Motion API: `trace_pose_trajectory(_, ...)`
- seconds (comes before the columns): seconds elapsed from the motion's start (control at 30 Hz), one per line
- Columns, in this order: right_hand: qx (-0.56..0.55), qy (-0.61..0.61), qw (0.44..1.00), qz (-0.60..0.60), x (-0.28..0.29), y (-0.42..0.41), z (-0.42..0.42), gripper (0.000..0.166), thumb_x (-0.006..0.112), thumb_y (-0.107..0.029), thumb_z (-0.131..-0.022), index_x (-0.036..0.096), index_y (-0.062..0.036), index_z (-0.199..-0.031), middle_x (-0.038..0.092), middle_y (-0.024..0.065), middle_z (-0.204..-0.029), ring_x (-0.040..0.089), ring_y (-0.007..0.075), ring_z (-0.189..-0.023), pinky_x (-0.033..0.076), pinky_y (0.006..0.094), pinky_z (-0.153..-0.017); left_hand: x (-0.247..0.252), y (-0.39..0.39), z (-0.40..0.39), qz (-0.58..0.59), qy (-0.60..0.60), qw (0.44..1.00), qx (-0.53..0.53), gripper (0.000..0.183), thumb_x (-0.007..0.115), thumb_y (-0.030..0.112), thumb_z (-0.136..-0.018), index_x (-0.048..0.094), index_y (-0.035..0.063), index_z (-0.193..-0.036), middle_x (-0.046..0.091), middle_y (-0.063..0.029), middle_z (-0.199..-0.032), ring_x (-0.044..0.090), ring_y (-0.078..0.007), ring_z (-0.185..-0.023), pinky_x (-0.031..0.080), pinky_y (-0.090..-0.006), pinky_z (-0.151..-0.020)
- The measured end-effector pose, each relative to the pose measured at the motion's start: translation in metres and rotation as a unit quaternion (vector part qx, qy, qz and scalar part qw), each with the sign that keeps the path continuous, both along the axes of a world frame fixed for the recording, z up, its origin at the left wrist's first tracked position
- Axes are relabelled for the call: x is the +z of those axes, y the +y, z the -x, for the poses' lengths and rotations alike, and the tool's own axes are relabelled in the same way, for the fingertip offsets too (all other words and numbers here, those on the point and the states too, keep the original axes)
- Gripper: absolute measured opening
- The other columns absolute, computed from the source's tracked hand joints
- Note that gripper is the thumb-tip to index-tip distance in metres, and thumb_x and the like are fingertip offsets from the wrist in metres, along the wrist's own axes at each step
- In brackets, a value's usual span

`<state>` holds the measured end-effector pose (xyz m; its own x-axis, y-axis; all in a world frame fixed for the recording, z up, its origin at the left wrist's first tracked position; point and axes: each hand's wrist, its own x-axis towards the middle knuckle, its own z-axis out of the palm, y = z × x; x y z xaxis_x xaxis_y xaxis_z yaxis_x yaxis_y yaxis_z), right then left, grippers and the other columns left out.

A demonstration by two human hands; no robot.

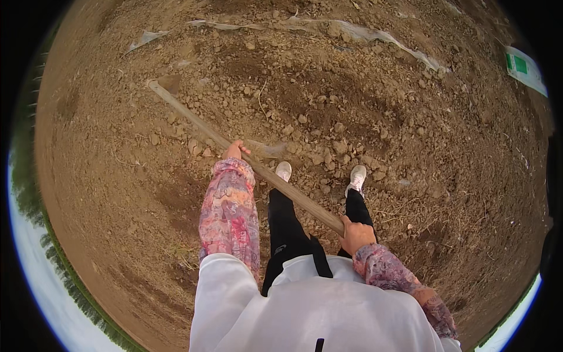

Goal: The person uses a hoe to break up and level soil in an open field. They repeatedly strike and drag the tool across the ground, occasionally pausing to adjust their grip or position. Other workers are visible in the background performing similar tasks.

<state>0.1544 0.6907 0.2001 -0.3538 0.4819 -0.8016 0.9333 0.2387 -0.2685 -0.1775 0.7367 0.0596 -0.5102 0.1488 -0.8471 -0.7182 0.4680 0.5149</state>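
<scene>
A hoe with a long wooden handle [290, 192] slants across my front, from the far left down to my right hip. My left hand [235, 150] grips the shaft near its middle. Close to the butt end, my right hand [357, 235] is closed around the same handle. At the far end the hoe's metal blade [170, 83] meets the loose brown soil [246, 105]; its lower edge blends with the dirt, so how deep it sits I cannot tell. Patterned sleeves cover both forearms.
Clods [338, 147] lie around my light shoes [357, 178]. A torn strip of plastic film [365, 33] runs across the soil ahead, and a smaller scrap of film [268, 149] lies by my left foot. A white bag with a green patch [525, 70] rests at the far right.
</scene>
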Motion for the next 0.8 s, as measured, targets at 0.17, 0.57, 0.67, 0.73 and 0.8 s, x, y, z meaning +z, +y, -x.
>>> trace_pose_trajectory(0.17, -0.013, -0.224, 0.974, 0.021, 0.055, -0.024, -0.215, 0.037, 0.059, -0.018, -0.059, 0.043, -0.0113, -0.091, 0.055, 0.0133, -0.065, 0.054, 0.0304, -0.064, 0.040, 0.0409, -0.060, -0.075, -0.050, -0.299, -0.007, -0.220, 0.973, 0.075, 0.015, 0.046, 0.005, -0.070, 0.034, 0.0074, -0.060, 0.033, -0.0015, -0.049, 0.036, -0.0143, -0.042, 0.033, -0.0283, -0.041)
trace_pose_trajectory(0.57, 0.002, -0.255, 0.966, -0.036, 0.099, -0.029, -0.379, 0.040, 0.061, -0.018, -0.057, 0.045, -0.0084, -0.093, 0.055, 0.0128, -0.062, 0.053, 0.0296, -0.061, 0.040, 0.0395, -0.061, -0.012, -0.052, -0.458, 0.001, -0.380, 0.925, -0.015, 0.016, 0.053, 0.010, -0.063, 0.041, 0.0027, -0.057, 0.041, -0.0077, -0.051, 0.042, -0.0213, -0.044, 0.041, -0.0351, -0.051)
trace_pose_trajectory(0.67, -0.001, -0.199, 0.980, -0.006, 0.023, -0.025, -0.331, 0.042, 0.059, -0.019, -0.059, 0.042, -0.0090, -0.096, 0.054, 0.0142, -0.062, 0.053, 0.0310, -0.061, 0.040, 0.0398, -0.058, -0.031, -0.036, -0.372, -0.032, -0.277, 0.958, 0.058, 0.017, 0.052, 0.013, -0.063, 0.039, 0.0055, -0.054, 0.040, -0.0064, -0.049, 0.042, -0.0190, -0.045, 0.040, -0.0308, -0.050)
trace_pose_trajectory(0.73, 0.019, -0.130, 0.991, -0.018, -0.025, -0.011, -0.255, 0.036, 0.056, -0.017, -0.061, 0.041, -0.0123, -0.094, 0.055, 0.0136, -0.062, 0.053, 0.0315, -0.060, 0.040, 0.0406, -0.057, -0.043, -0.035, -0.278, -0.025, -0.191, 0.978, 0.078, 0.020, 0.052, 0.013, -0.064, 0.037, 0.0066, -0.054, 0.039, -0.0050, -0.048, 0.041, -0.0172, -0.045, 0.039, -0.0305, -0.049)
trace_pose_trajectory(0.8, -0.005, -0.034, 0.998, -0.057, -0.062, -0.009, -0.183, 0.027, 0.057, -0.018, -0.061, 0.043, -0.0129, -0.083, 0.053, 0.0131, -0.057, 0.053, 0.0309, -0.056, 0.041, 0.0404, -0.050, -0.032, -0.021, -0.181, -0.019, -0.139, 0.987, 0.082, 0.020, 0.048, 0.013, -0.070, 0.036, 0.0089, -0.054, 0.039, -0.0036, -0.051, 0.038, -0.0163, -0.045, 0.037, -0.0299, -0.047)
